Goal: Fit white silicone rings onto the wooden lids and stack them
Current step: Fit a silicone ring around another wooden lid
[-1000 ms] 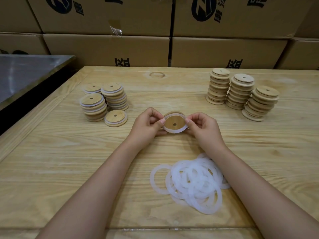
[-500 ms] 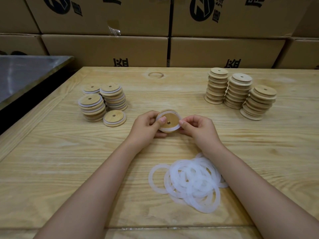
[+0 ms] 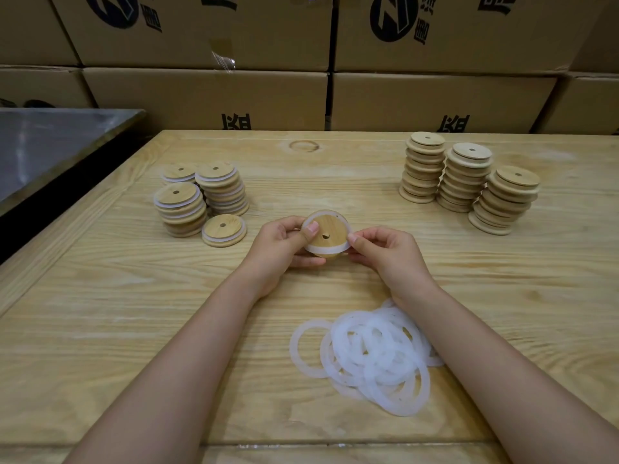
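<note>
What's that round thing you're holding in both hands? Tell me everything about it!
It is a round lid of pale wood with a small hole in the middle. A white ring runs around its edge and looks wider on the near side. The lid is tilted, its flat face toward the camera, just above the table. The left hand holds its left side, thumb on the face. The right hand pinches the ring at the right edge.

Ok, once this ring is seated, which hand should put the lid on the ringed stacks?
Probably the left hand: it grips the lid, and the ringed stacks stand on its side.
</note>
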